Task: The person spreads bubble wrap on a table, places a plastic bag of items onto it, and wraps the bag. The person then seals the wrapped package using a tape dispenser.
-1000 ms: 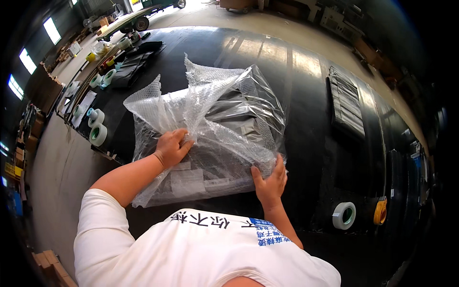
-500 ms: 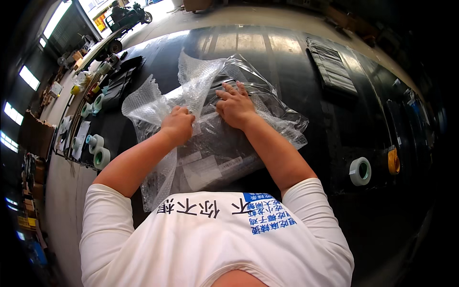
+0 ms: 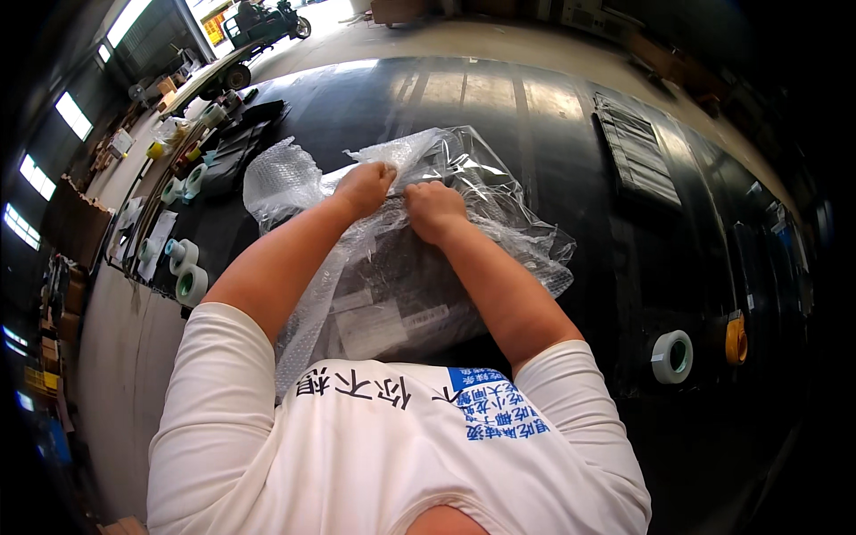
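The work in hand appears to be drawing the bubble wrap (image 3: 281, 178) and clear film (image 3: 489, 169) together over the dark bundle (image 3: 406, 276), which lies on the black surface (image 3: 593, 294). The left hand (image 3: 366, 189) is over the bundle's far part, its grip curled and seemingly pinching the bubble wrap. Just beside it, over the same far part, the right hand (image 3: 435, 212) has bent fingers; the fingertips are hidden, so I cannot tell whether that grip pinches the film or only presses on it. Most of the bundle extends nearward from both grips, with a pale label (image 3: 370, 330) on its near part. The next move seems to call for a firm hold on the loose edges and even, gentle tension.
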Motion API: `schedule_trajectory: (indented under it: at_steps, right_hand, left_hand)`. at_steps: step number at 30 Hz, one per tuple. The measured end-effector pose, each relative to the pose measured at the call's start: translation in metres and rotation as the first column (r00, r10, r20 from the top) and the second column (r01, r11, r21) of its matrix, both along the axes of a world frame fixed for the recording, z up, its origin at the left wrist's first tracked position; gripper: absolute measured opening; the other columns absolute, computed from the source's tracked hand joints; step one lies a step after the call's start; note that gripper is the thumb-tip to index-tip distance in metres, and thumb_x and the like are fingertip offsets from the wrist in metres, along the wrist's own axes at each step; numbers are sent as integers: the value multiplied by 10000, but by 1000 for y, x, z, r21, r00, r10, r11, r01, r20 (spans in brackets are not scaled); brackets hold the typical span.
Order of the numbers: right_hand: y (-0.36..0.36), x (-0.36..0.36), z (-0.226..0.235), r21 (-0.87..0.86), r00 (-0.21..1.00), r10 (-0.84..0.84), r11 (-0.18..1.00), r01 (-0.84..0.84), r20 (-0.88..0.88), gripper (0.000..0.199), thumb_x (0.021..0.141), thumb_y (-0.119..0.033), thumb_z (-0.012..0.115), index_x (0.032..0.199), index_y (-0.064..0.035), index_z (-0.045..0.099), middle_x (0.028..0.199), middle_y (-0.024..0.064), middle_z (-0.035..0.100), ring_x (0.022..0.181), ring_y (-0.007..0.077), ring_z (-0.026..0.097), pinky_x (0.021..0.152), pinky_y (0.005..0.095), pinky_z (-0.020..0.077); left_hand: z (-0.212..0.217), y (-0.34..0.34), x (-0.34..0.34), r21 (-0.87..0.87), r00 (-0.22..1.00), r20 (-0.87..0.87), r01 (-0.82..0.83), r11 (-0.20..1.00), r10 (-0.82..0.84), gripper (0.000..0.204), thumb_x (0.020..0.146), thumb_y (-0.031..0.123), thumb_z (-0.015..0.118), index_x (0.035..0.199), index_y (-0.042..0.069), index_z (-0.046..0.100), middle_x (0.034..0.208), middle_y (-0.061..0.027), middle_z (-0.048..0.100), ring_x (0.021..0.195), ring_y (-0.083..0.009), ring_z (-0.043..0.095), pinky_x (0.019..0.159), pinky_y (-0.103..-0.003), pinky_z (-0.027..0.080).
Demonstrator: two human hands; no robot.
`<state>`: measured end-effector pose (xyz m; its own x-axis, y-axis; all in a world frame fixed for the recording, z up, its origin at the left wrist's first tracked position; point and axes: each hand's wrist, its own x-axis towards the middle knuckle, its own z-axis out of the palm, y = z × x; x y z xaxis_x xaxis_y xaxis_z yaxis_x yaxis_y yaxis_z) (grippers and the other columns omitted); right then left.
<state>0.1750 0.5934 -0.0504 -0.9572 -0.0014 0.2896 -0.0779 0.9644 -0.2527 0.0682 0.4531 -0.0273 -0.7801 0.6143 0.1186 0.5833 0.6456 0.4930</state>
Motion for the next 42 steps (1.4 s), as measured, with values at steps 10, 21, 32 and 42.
schedule_trajectory:
  at_steps: [10,21,32,42]
  right_hand:
    - [-1,1,-5,294,987,160,943,-157,13,277,910,-220,419,942,-127,678,1017,50,669,1152,247,496,1110,561,153]
    - [32,-30,-28,-836,867,492,442,-324,-76,397,943,-250,518,1290,-57,534,1265,114,572,1134,243,554,979,376,432]
    - [83,72,56,197,949,231,942,-274,216,455,877,-378,597,1266,-144,577,1314,144,545,1204,331,513,1024,427,387]
    - [84,62,17,112,980,36,994,-14,-198,80,824,-172,584,787,-109,618,748,105,658,694,308,639,640,445,487]
  left_hand:
    - [94,3,66,282,972,120,162,946,-202,193,960,170,572,955,-6,650,695,21,537,672,-46,420,616,-248,401]
    - [9,-11,176,297,974,-21,221,929,-225,122,904,117,589,959,13,621,829,-195,619,751,-384,609,654,-399,482]
    - [-23,-26,167,371,967,64,206,905,-246,306,888,119,588,1190,70,591,961,-191,659,856,-380,632,734,-425,511]
    - [-2,-25,166,459,938,136,225,860,-318,297,897,102,600,1191,71,620,937,-175,662,815,-333,650,709,-365,515]
